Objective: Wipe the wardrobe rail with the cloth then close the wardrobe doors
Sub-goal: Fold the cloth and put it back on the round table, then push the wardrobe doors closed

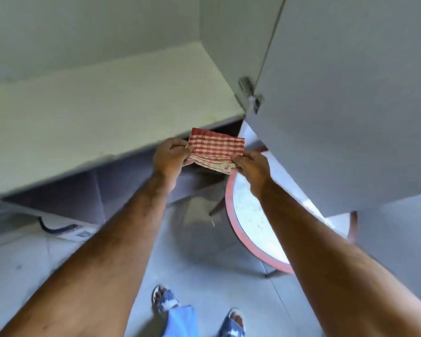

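Cloth (216,148): red-white check, folded, held in front of wardrobe shelf (112,113) | Left hand (171,158): fingers pinching left edge | Right hand (252,166): fingers pinching right edge | Wardrobe door (350,93): open, at right | Round stool (250,227): below

Hands: two, left hand (169,158) and right hand (252,166).
Cloths: one checked cloth (215,148), folded.
Wardrobe doors: one open door (350,93) counted.
Hinges: one hinge (249,93) seen.
Shelves: one shelf (95,122) counted.
Round tables: one round table (248,215).
Sandalled feet: two, left foot (164,299) and right foot (232,322).
Cables: one dark cable (56,228).
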`<state>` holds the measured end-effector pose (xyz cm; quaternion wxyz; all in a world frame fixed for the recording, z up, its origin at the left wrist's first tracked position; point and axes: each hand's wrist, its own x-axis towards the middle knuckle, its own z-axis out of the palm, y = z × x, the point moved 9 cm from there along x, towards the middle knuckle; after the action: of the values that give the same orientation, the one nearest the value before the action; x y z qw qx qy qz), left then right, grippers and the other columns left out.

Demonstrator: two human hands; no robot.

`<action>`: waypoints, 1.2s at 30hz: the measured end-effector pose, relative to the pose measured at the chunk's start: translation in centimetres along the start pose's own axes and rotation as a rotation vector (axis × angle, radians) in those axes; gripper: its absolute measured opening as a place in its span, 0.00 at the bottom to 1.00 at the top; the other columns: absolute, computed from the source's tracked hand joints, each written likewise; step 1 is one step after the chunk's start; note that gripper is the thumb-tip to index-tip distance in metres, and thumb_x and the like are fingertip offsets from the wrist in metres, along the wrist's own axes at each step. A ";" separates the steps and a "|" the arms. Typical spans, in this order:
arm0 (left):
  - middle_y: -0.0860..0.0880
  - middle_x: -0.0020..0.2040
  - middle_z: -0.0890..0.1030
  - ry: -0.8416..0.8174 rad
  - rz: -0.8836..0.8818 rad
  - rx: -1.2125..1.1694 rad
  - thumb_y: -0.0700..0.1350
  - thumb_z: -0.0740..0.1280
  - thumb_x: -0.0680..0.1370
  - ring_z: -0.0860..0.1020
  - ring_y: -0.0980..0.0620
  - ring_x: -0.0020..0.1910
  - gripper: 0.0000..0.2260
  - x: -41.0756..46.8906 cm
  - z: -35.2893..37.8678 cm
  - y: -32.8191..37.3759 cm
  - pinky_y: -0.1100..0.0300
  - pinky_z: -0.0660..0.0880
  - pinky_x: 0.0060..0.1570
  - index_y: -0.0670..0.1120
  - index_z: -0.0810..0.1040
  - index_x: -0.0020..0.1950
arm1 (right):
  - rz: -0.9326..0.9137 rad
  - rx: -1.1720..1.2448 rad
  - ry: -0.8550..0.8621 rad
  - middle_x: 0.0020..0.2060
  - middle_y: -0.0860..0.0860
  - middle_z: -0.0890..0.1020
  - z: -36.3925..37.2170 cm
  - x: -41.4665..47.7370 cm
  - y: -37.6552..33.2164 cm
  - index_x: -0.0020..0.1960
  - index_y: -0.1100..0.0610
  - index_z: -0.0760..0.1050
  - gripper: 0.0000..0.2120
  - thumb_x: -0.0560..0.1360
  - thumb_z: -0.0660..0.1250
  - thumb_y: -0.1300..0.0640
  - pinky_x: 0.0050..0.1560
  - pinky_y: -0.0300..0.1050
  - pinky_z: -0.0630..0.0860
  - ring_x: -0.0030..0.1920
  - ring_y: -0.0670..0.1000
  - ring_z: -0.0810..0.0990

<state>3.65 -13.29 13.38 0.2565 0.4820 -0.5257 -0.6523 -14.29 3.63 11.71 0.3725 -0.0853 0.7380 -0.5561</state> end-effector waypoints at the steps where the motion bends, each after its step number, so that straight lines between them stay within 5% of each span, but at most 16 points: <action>1: 0.41 0.42 0.84 -0.022 -0.031 0.016 0.34 0.72 0.78 0.85 0.49 0.38 0.04 -0.1 1.3 -2.9 0.56 0.86 0.43 0.37 0.80 0.51 | 0.015 -0.086 0.019 0.59 0.60 0.86 -1.7 0.2 2.6 0.62 0.64 0.81 0.13 0.81 0.72 0.58 0.65 0.58 0.83 0.58 0.60 0.86; 8: 0.35 0.46 0.85 -0.151 -0.152 0.283 0.37 0.73 0.75 0.87 0.34 0.48 0.04 -2.3 13.5 -23.1 0.40 0.85 0.51 0.41 0.81 0.49 | 0.237 -0.224 0.341 0.46 0.58 0.89 -14.9 1.8 23.4 0.50 0.60 0.86 0.10 0.72 0.80 0.57 0.58 0.62 0.84 0.50 0.60 0.89; 13: 0.36 0.53 0.86 -0.243 -0.230 0.396 0.35 0.70 0.78 0.85 0.42 0.46 0.07 -3.1 19.5 -32.9 0.43 0.85 0.52 0.36 0.81 0.55 | 0.337 -0.168 0.449 0.47 0.57 0.90 -20.0 2.1 33.6 0.53 0.59 0.87 0.10 0.72 0.76 0.60 0.60 0.58 0.85 0.51 0.57 0.89; 18: 0.44 0.60 0.85 -0.268 -0.206 0.598 0.38 0.67 0.79 0.84 0.45 0.58 0.11 -3.7 20.9 -36.6 0.51 0.81 0.61 0.42 0.81 0.61 | 0.257 -0.357 0.370 0.55 0.53 0.88 -20.0 2.6 35.4 0.62 0.57 0.83 0.17 0.74 0.73 0.55 0.62 0.44 0.79 0.60 0.55 0.85; 21: 0.41 0.67 0.81 -0.322 -0.110 0.726 0.41 0.67 0.80 0.79 0.42 0.67 0.17 -4.9 20.8 -35.1 0.53 0.75 0.68 0.40 0.77 0.69 | 0.101 -0.872 0.228 0.77 0.63 0.70 -18.1 2.1 33.0 0.80 0.66 0.60 0.38 0.79 0.71 0.48 0.81 0.51 0.62 0.79 0.62 0.65; 24: 0.39 0.73 0.75 -0.342 0.030 0.878 0.45 0.67 0.81 0.74 0.41 0.71 0.21 -6.9 19.4 -31.0 0.56 0.69 0.68 0.37 0.73 0.72 | -0.136 -1.290 0.015 0.85 0.59 0.50 -14.7 0.3 28.8 0.84 0.63 0.45 0.41 0.84 0.59 0.41 0.86 0.57 0.47 0.85 0.59 0.47; 29: 0.43 0.82 0.63 -0.294 0.308 1.087 0.51 0.61 0.84 0.61 0.44 0.82 0.27 -10.3 16.2 -19.2 0.51 0.59 0.80 0.40 0.62 0.80 | -0.516 -1.465 -0.125 0.85 0.57 0.47 -9.6 -4.6 17.4 0.84 0.62 0.43 0.37 0.86 0.55 0.45 0.86 0.56 0.45 0.85 0.56 0.43; 33: 0.44 0.85 0.56 -0.187 0.511 1.208 0.58 0.54 0.85 0.53 0.45 0.84 0.31 -12.1 13.4 -7.2 0.47 0.52 0.83 0.41 0.58 0.83 | -0.687 -1.504 -0.074 0.85 0.57 0.46 -6.8 -7.7 5.9 0.84 0.61 0.42 0.35 0.87 0.52 0.45 0.84 0.54 0.39 0.85 0.55 0.42; 36: 0.43 0.84 0.57 -0.044 0.691 1.296 0.60 0.53 0.85 0.55 0.44 0.84 0.32 -14.7 11.2 3.1 0.43 0.53 0.82 0.40 0.58 0.82 | -0.892 -1.525 0.052 0.85 0.60 0.48 -5.4 -11.9 -3.2 0.84 0.63 0.44 0.34 0.87 0.52 0.47 0.86 0.57 0.44 0.85 0.58 0.44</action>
<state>-0.99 2.96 21.34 0.1007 0.3305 -0.9328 -0.1020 -10.26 12.97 20.48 -0.0544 -0.5781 0.8141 -0.0077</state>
